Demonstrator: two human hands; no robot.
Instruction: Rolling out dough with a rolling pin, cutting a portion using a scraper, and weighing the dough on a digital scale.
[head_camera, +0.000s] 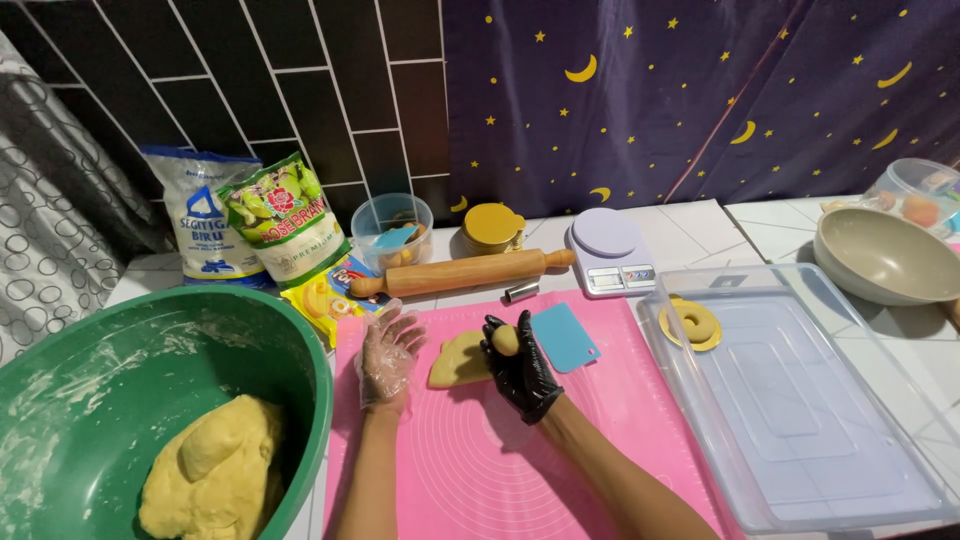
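Observation:
My right hand (522, 375), in a black glove, is closed around a small ball of yellow dough (505, 339) and holds it above the pink silicone mat (520, 470). My left hand (387, 355), in a clear plastic glove, hovers open with fingers spread, just left of a flat piece of yellow dough (456, 362) that lies on the mat. A blue plastic scraper (565, 337) rests on the mat to the right of my right hand.
A green bowl (300, 360) with a large dough mass (215, 470) stands at the left. Behind the mat lie a wooden rolling pin (465, 272), a small metal cutter (520, 292), flour bags (285, 215) and a kitchen scale (608, 250). A clear tray (800, 400) at the right holds one dough ring (692, 322).

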